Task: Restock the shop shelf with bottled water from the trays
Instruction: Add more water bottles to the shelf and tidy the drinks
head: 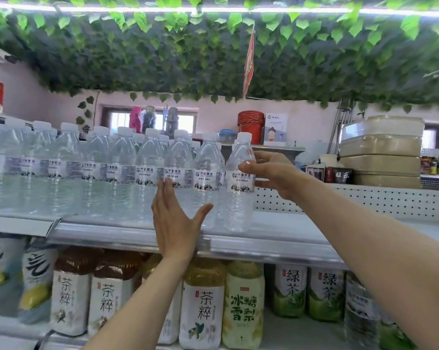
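Note:
A long row of clear water bottles [147,170] with white caps and white labels stands on the top shelf [276,238]. The rightmost bottle [239,198] stands upright at the end of the row. My right hand [271,173] sits at its right side, thumb on the bottle above the label and fingers loosely spread behind it. My left hand [174,221] is flat with straight fingers, palm toward the bottles, fingertips touching a bottle's label in the front row.
Right of the last bottle is bare shelf and a white pegboard back panel [352,200]. The shelf below holds tea and juice bottles [203,306]. Stacked beige tubs [380,152] and an orange bucket [251,125] stand behind. Artificial ivy [213,51] hangs overhead.

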